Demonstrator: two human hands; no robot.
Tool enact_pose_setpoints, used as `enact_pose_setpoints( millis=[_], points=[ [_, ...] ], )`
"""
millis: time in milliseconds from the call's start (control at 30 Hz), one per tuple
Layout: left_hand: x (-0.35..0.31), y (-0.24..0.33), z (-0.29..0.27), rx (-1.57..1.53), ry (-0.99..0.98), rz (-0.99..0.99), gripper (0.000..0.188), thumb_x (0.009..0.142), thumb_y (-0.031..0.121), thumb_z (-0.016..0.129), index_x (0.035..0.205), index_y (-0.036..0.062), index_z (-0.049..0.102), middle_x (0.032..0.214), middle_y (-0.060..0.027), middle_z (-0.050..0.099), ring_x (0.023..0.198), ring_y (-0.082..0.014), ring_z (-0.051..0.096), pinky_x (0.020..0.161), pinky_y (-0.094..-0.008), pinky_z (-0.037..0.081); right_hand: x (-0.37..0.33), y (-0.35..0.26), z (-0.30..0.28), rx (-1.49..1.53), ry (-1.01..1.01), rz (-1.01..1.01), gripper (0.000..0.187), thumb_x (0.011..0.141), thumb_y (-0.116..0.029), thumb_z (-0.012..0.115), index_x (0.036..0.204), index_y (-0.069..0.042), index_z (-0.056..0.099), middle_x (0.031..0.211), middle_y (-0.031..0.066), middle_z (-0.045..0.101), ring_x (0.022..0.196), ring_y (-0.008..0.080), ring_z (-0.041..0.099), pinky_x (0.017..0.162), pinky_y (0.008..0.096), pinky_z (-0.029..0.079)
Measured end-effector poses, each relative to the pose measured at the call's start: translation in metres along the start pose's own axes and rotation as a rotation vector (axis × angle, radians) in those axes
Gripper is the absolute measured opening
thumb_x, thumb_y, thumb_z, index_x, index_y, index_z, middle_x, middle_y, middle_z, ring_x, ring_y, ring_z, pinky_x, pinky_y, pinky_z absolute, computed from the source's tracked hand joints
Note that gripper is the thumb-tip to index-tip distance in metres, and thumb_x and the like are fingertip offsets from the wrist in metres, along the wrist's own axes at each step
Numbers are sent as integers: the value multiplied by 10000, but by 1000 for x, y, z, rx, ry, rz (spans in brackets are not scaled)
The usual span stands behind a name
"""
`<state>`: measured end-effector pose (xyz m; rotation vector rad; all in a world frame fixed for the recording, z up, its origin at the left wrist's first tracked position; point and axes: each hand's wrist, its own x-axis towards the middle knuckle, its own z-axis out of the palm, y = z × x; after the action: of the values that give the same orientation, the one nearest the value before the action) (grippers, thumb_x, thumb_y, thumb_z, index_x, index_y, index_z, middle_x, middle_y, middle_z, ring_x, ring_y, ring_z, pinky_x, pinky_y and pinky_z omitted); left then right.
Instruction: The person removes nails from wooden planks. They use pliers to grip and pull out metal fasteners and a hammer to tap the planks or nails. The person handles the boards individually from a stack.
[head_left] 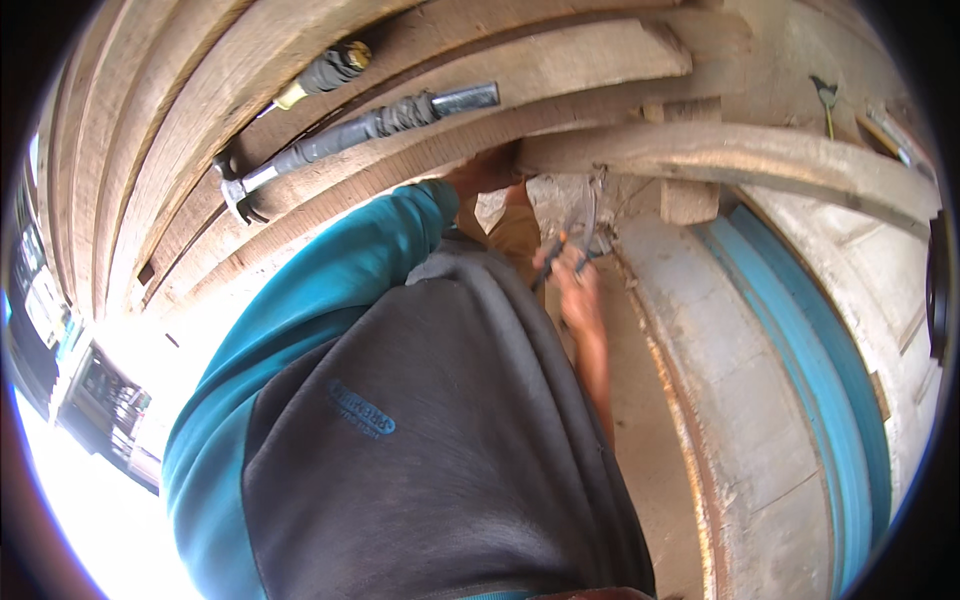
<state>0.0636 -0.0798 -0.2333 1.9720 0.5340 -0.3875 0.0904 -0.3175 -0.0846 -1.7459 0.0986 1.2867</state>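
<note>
My right hand (577, 280) is closed round the handles of a pair of pliers (553, 256) with dark and orange grips. The pliers point up at the near edge of a wooden beam (740, 155), where a small metal piece, too blurred to name, shows by the jaws. At the beam's left end my left hand (488, 170) grips the wood, its fingers mostly in shadow. A claw hammer (340, 143) with a wrapped handle lies on the planks beyond my left arm. Behind it rests a tool with a yellow and grey handle (325, 75), perhaps a screwdriver.
Long wooden planks (150, 130) run side by side across the far left. A wooden block (690, 200) sits under the beam. To the right stand a grey concrete ledge (740, 380) with a rusty edge and a blue channel-like strip (800, 370). More tools (900, 140) lie far right.
</note>
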Motion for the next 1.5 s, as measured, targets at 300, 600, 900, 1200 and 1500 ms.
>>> enact_pose_setpoints(
  millis=[300, 600, 900, 1200, 1500],
  points=[
    [4, -40, 53, -18, 164, 19, 759, 722, 119, 766, 1399, 6, 441, 1357, -308, 523, 1317, -466, 479, 1096, -523, 394, -37, -162, -15, -740, -33, -259, 376, 977, -215, 628, 1260, 32, 612, 818, 93, 594, 731, 167, 559, 689, 358, 480],
    [-71, -69, 77, 198, 165, -38, 776, 726, 364, 787, 1390, 74, 511, 1417, -204, 449, 1400, -449, 347, 1138, -691, 211, 29, -295, 73, -1339, 97, -1341, 636, 795, -211, 832, 1342, -13, 576, 1251, 192, 588, 1160, 366, 568, 997, 483, 458],
    [-185, 10, -22, 115, -20, -267, 560, 889, 292, 631, 1377, 85, 452, 1246, -310, 606, 1260, -475, 553, 1065, -647, 360, 53, -273, 105, -1520, -352, -1304, 527, 811, -125, 777, 1286, -8, 582, 1073, 205, 616, 1051, 401, 628, 856, 467, 537],
    [-220, 40, -49, 350, 31, -139, 626, 747, 536, 692, 1259, 187, 603, 963, -194, 717, 1088, -384, 666, 871, -510, 529, -25, -327, 151, -697, -701, -1454, 377, 763, -27, 807, 1111, -1, 666, 1000, 174, 661, 895, 312, 676, 744, 397, 559],
    [-240, 108, -111, 241, -81, -219, 596, 810, 449, 651, 1340, 178, 629, 1154, -174, 714, 1136, -366, 658, 988, -468, 502, -39, -323, 268, -86, -994, -1094, 170, 1003, -112, 501, 868, -29, 564, 747, 56, 600, 741, 170, 603, 870, 397, 534]
  ],
)
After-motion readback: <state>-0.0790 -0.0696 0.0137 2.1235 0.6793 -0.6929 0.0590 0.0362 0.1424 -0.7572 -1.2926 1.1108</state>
